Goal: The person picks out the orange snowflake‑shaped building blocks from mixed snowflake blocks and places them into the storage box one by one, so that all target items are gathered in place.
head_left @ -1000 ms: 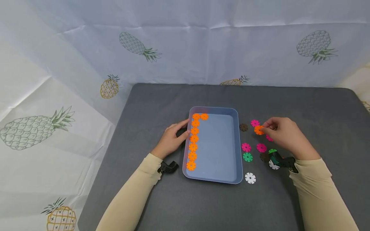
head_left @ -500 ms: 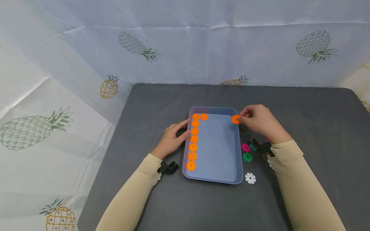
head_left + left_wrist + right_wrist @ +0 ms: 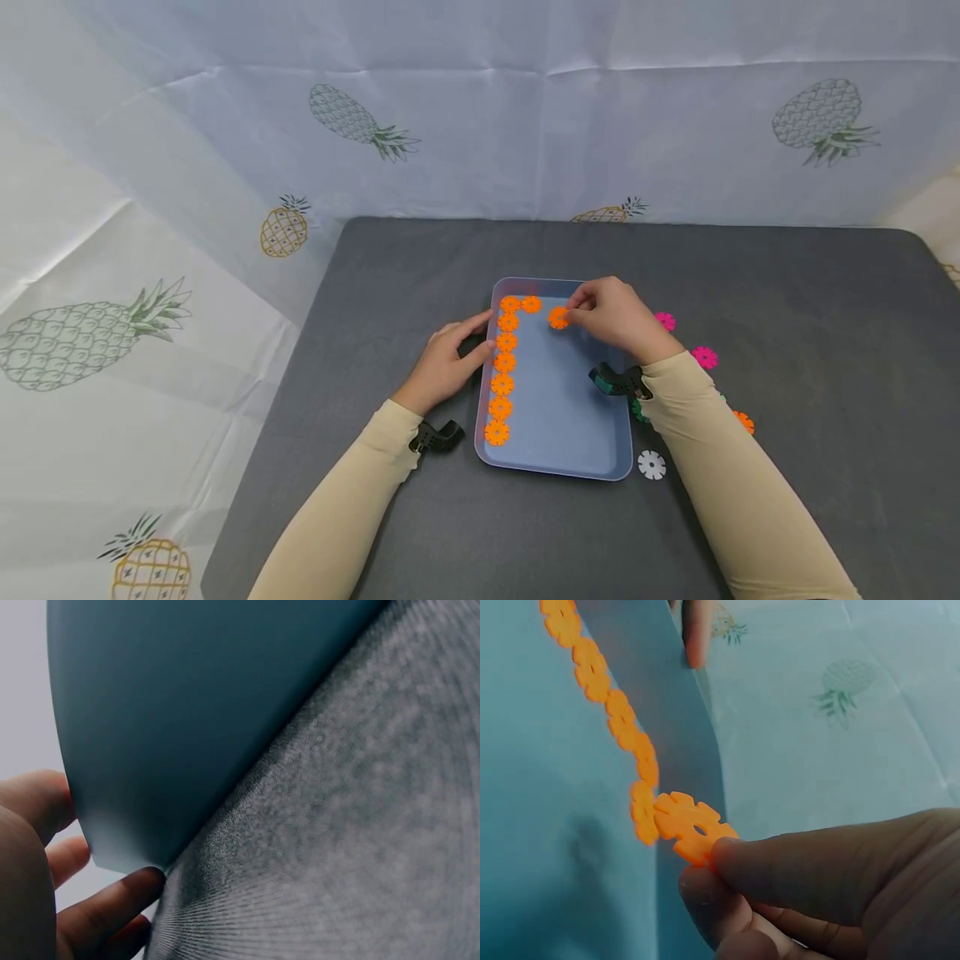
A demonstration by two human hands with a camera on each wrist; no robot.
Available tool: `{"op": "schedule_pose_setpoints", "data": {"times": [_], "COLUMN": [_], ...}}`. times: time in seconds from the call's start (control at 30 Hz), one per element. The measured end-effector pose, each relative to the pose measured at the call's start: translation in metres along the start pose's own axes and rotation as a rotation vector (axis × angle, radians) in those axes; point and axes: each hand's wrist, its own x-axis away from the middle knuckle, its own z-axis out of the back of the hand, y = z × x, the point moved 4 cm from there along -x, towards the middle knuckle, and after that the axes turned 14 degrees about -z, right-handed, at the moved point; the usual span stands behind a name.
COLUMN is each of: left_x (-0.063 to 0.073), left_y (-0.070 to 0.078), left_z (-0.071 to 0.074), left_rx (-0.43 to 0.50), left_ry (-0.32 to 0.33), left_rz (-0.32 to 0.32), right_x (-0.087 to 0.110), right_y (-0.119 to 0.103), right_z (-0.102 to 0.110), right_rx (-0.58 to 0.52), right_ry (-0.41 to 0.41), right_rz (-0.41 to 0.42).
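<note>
A blue rectangular tray [image 3: 561,417] lies on the dark table. My right hand [image 3: 617,317] pinches an orange slotted plastic disc [image 3: 558,317] between thumb and index finger, over the far part of the tray. In the right wrist view that disc [image 3: 682,825] is tilted and overlaps a line of similar orange discs [image 3: 592,669]. Those discs run down the tray's left side, with one more orange disc [image 3: 531,304] at the top beside the line. My left hand [image 3: 448,360] rests at the tray's left edge; the left wrist view shows its fingers [image 3: 112,907] along the outer wall [image 3: 187,727].
Right of the tray lie loose discs: a white one [image 3: 652,465], pink ones [image 3: 704,357], an orange one [image 3: 744,422] and a green one [image 3: 639,409], some partly hidden by the right sleeve [image 3: 742,467]. A pineapple-print cloth [image 3: 480,133] hangs behind the table.
My right hand has carried the orange disc leftward, from among the loose discs across the tray's right rim to above its inside. The left hand stays at the tray's edge.
</note>
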Motion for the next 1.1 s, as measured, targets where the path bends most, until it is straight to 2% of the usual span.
{"op": "schedule_pose_setpoints", "data": {"times": [0.17,0.4,0.67,1.1], "left_x": [-0.001,-0.002,0.002,0.001], "left_y": [0.001,0.001,0.003,0.001], "left_z": [0.001,0.003,0.001,0.002], "left_rx": [0.002,-0.001,-0.002,-0.005], "left_ry": [0.003,0.011,-0.022,-0.021], "left_rz": [-0.004,0.005,0.017,0.012], "right_x": [-0.01,-0.021,-0.025,-0.031], "right_y": [-0.007,-0.021,-0.015,-0.015], "right_z": [-0.012,-0.025,-0.037,-0.042], "right_rx": [-0.023,0.001,0.009,0.013], "right_ry": [-0.016,-0.029,-0.048,-0.009], "right_rz": [0.01,0.019,-0.04,-0.029]}}
